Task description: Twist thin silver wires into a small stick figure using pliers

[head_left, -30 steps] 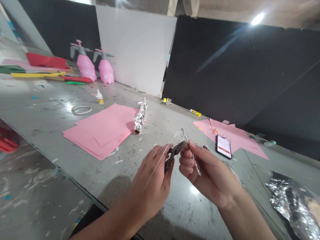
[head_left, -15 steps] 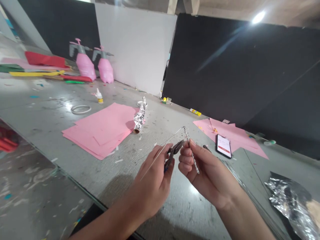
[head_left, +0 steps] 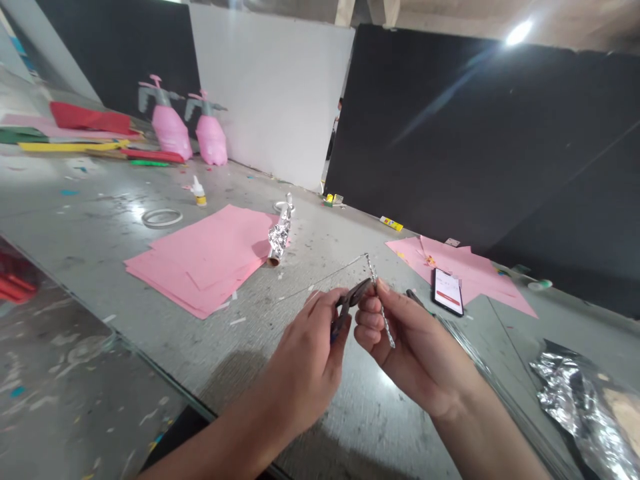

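Observation:
My left hand (head_left: 311, 353) is closed round the handles of dark pliers (head_left: 345, 309), whose jaws point up and right at a twisted silvery wire (head_left: 371, 268). The jaw tips meet the wire beside my right fingertips. Between thumb and fingers, my right hand (head_left: 400, 333) pinches this wire, and its lower end sticks out below the fingers. From the wire's bent top, a thin single strand (head_left: 327, 275) runs down to the left, over the table and above my left hand.
Pink sheets (head_left: 205, 260) and a foil roll (head_left: 279, 237) lie left of centre. A phone (head_left: 447, 292) rests on more pink paper at the right, with crumpled foil (head_left: 575, 393) nearer. Pink spray bottles (head_left: 170, 132) stand at the back left.
The thin strand has swung up and away from the back of my left hand. My right hand and the wire have shifted slightly left; the pliers have barely moved.

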Demonstrator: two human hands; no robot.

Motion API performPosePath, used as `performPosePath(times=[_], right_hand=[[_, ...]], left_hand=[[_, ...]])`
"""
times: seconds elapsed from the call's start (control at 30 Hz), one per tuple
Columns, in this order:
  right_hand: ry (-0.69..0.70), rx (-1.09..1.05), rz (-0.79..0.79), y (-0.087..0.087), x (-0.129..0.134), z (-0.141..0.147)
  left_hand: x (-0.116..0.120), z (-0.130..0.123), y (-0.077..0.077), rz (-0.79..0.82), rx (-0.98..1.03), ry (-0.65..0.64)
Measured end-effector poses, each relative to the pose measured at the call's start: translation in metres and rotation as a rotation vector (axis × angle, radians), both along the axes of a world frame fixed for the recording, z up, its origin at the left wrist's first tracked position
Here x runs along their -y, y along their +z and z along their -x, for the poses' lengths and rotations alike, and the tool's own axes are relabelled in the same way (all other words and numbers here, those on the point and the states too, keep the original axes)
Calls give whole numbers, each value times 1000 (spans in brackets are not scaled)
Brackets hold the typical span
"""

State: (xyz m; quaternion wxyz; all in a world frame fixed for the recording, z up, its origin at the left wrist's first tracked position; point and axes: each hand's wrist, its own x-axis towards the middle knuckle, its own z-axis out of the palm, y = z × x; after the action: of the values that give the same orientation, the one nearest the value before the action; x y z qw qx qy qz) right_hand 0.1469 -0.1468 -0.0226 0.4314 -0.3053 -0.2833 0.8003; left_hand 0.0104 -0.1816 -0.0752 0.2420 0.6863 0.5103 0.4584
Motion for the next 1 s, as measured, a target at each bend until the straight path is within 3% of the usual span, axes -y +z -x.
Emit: performPosePath(times=[0.13, 0.27, 0.5, 0.63, 0.73, 0.83, 0.93, 1.0], right_hand=[[-50, 59, -102, -3, 0, 1], [-206, 226, -328, -10, 0, 3], [-596, 843, -793, -20, 2, 0], [-681, 949, -923, -25, -2, 0], [-726, 1005, -1007, -28, -6, -1], [-734, 1058, -1038, -28, -10, -5], [-678, 981, -889, -22, -14, -11], [-570, 775, -718, -17, -16, -13]], left_hand=[[-1, 0, 2, 37, 13, -31], [1, -2, 6, 89, 23, -40], [11, -3, 18, 237, 90, -32], [16, 1, 16, 336, 242, -100], [17, 2, 13, 524, 446, -183], [16, 3, 15, 567, 466, -205], [14, 6, 14, 334, 243, -108], [11, 9, 10, 220, 144, -60]])
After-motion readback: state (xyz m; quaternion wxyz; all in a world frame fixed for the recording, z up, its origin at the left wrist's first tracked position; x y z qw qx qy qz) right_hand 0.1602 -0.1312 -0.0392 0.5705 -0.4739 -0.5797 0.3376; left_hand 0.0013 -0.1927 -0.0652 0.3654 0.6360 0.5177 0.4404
